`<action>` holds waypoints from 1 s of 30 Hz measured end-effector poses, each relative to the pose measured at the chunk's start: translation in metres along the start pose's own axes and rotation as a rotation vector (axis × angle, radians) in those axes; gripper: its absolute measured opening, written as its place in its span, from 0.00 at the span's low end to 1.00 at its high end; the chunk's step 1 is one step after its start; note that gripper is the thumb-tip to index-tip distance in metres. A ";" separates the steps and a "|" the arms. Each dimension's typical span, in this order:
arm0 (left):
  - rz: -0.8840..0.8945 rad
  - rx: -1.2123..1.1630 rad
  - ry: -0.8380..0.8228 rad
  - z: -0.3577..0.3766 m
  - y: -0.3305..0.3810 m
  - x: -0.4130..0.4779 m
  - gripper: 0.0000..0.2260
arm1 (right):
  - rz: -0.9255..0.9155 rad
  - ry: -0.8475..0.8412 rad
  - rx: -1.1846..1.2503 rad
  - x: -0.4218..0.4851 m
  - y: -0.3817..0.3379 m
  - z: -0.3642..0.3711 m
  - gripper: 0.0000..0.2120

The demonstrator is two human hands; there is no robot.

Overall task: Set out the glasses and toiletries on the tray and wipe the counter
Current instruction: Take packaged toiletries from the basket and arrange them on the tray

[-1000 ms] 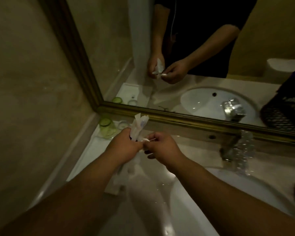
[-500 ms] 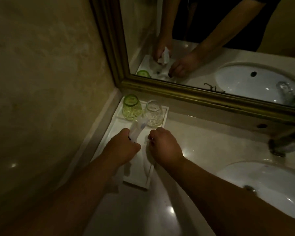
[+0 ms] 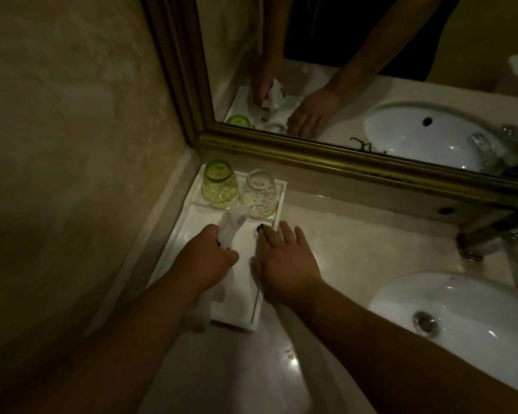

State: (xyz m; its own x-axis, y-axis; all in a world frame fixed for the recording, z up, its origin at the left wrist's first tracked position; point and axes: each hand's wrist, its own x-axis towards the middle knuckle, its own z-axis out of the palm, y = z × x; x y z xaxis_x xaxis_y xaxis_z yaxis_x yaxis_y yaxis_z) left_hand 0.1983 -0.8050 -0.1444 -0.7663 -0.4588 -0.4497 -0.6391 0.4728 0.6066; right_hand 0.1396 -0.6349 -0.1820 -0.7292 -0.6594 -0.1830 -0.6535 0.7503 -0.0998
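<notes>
The pale stone table point(image 3: 356, 252) runs from the left wall to the white sink basin point(image 3: 461, 309), with a gilt-framed mirror point(image 3: 356, 170) along its back edge. The white tray point(image 3: 180, 231) lies in the corner where wall and mirror meet, and serves here as the landmark.

At the tray's far end two glasses stand mouth down, side by side and just about touching: the green glass point(image 3: 220, 186) nearer the wall, the clear glass point(image 3: 259, 195) toward the sink.

Over the middle of the tray the left hand point(image 3: 207, 258) is clenched around a clear packet of toiletries point(image 3: 231, 227), whose upper end sticks out toward the glasses; a blue-tipped item shows inside, but no writing on it can be read.

The right hand point(image 3: 284, 258) lies flat and released across the tray's sink-side rim, fingers spread, grasping nothing. At its fingertips, just before the clear glass, sits a small round dark-topped item point(image 3: 260, 228) on the tray; too small to read any label.
</notes>
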 end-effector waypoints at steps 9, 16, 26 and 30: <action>0.070 -0.253 0.005 0.001 0.001 0.008 0.11 | -0.053 0.268 0.646 -0.016 -0.020 -0.018 0.25; 0.061 -0.366 -0.006 0.007 0.003 0.010 0.16 | 0.079 0.288 0.927 -0.022 -0.046 -0.018 0.25; 0.016 -0.189 0.104 -0.001 -0.013 0.012 0.14 | 0.060 0.155 0.257 -0.029 -0.023 -0.008 0.26; 0.026 -0.196 0.099 -0.001 -0.016 0.011 0.15 | -0.009 0.226 0.085 -0.035 -0.022 -0.007 0.29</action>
State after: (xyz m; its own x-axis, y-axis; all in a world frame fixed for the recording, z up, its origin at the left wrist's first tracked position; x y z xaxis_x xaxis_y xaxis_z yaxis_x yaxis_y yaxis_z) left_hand 0.2004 -0.8179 -0.1586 -0.7658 -0.5248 -0.3716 -0.5870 0.3345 0.7372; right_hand 0.1782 -0.6288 -0.1668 -0.7566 -0.6526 0.0406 -0.6476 0.7394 -0.1841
